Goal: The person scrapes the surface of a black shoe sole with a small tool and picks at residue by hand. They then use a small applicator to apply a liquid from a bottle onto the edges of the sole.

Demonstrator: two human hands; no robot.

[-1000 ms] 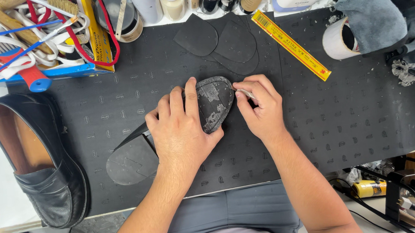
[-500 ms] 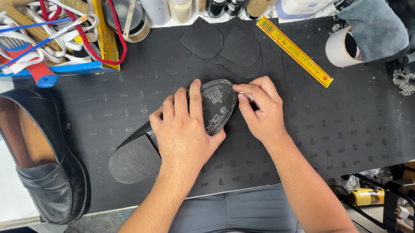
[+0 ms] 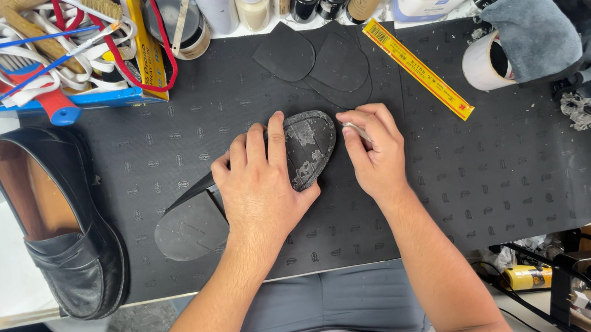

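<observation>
Barely any shift since the earlier frames: both hands sit on the shoe as before, left hand a touch further over the sole, right-hand tool tip at the same toe edge.

Head view, only one:

- Left hand (image 3: 264, 188) lies flat across the upturned black shoe (image 3: 308, 147), fingers (image 3: 275, 135) together and pressed down on the sole, thumb wrapped round the near edge. Clamped on the shoe, pinning it to the black mat (image 3: 485, 176) that covers the table.
- Sole faces up: dark grey, rounded toe, patchy with pale scuffed or glue-like blotches beyond the left fingertips. Heel end (image 3: 189, 227) sticks out on the wrist side of the left hand, smooth dark rubber, rounded.
- Right hand (image 3: 375, 152) is just beside the toe, fingers curled shut on a thin metal tool (image 3: 357, 132); its tip touches the sole edge. Can't tell what kind of tool.
- Past the fingertips of both hands: three loose black sole pieces (image 3: 324, 60), overlapping. Yellow ruler (image 3: 417, 69) lies diagonal beyond the right hand.
- Well out from the left hand's little-finger side: second black loafer (image 3: 71, 252), upright, opening up.
- Far edge: bottles, clutter of brushes and straps, grey cloth (image 3: 537, 25) over a white roll.
</observation>
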